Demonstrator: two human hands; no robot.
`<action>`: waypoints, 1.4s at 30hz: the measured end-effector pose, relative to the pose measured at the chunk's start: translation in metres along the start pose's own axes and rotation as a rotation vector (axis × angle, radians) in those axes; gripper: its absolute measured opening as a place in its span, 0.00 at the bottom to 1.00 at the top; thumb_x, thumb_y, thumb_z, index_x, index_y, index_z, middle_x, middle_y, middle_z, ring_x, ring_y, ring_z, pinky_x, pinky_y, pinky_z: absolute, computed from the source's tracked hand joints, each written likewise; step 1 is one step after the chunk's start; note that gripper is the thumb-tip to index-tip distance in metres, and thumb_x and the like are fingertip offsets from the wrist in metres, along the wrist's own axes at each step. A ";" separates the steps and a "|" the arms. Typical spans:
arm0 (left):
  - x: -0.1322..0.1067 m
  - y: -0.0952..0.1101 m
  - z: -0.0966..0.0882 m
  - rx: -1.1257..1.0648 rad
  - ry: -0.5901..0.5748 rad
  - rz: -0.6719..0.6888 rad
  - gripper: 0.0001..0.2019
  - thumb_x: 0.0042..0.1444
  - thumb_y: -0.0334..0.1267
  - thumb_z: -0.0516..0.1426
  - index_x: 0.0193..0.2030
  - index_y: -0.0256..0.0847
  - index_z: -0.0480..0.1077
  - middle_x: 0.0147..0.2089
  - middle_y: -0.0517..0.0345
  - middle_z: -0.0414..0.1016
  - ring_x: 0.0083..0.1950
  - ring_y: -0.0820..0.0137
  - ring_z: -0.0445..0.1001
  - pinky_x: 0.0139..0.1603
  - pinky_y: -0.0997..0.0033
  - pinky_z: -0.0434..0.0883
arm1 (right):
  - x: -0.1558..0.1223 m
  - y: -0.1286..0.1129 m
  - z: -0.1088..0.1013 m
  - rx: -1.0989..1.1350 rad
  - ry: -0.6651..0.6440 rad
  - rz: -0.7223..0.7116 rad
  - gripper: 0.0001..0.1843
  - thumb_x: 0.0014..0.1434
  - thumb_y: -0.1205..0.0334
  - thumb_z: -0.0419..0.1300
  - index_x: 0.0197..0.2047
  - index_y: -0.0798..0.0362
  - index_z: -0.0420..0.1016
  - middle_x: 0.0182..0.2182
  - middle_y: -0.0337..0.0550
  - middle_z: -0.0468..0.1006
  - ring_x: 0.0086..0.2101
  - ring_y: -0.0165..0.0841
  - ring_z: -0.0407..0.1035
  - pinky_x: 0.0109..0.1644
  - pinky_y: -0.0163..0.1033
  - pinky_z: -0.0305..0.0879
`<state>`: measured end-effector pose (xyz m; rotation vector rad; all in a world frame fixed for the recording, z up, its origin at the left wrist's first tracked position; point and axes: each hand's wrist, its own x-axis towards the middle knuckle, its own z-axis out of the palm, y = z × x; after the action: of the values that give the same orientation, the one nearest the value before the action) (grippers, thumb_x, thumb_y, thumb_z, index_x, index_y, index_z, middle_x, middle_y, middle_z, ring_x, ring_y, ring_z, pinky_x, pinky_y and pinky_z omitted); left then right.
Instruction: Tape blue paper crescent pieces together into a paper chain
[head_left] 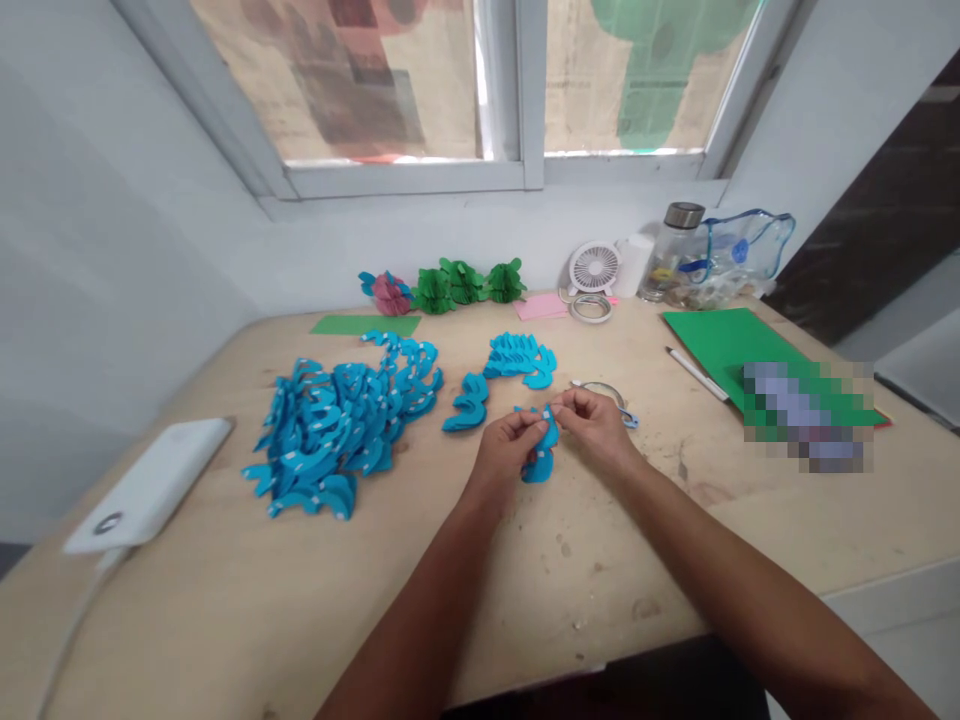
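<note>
Your left hand (508,447) and right hand (598,424) both pinch one blue paper cutout (540,465) (curved, crescent-shaped) over the middle of the tabletop (525,580), closed tight on its upper end. A heap of similar cutouts (337,430) lies toward the left edge.

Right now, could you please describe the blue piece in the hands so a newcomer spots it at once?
Find the table under the window, with a big blue pile at its left. Right of that pile, nearer the front edge, the left hand and right hand pinch one blue piece. It alone is held in fingers; the other blue pieces lie untouched.
</note>
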<state>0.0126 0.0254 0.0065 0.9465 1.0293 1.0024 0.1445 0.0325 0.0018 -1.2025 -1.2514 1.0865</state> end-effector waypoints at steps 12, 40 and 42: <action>0.006 -0.005 -0.006 -0.115 0.103 -0.058 0.16 0.36 0.44 0.64 0.28 0.36 0.68 0.20 0.63 0.67 0.16 0.82 0.59 0.14 0.83 0.51 | 0.025 0.013 -0.050 -0.847 0.308 -0.149 0.14 0.55 0.61 0.51 0.38 0.54 0.76 0.36 0.47 0.76 0.38 0.38 0.66 0.43 0.41 0.58; 0.003 0.000 -0.004 -0.083 0.079 -0.048 0.12 0.37 0.43 0.62 0.24 0.37 0.67 0.18 0.64 0.64 0.16 0.82 0.57 0.16 0.81 0.51 | 0.026 0.019 -0.033 -1.236 0.222 -0.186 0.11 0.58 0.62 0.52 0.39 0.52 0.75 0.40 0.48 0.75 0.44 0.41 0.59 0.44 0.43 0.48; 0.003 0.000 -0.004 -0.067 0.079 -0.050 0.12 0.38 0.43 0.62 0.24 0.37 0.67 0.18 0.64 0.64 0.16 0.82 0.57 0.16 0.81 0.50 | 0.026 0.020 -0.033 -1.231 0.246 -0.186 0.11 0.57 0.63 0.53 0.41 0.53 0.74 0.41 0.48 0.75 0.44 0.41 0.59 0.44 0.43 0.48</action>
<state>0.0092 0.0286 0.0046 0.8277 1.0740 1.0329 0.1792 0.0585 -0.0146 -1.9529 -1.8293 -0.1053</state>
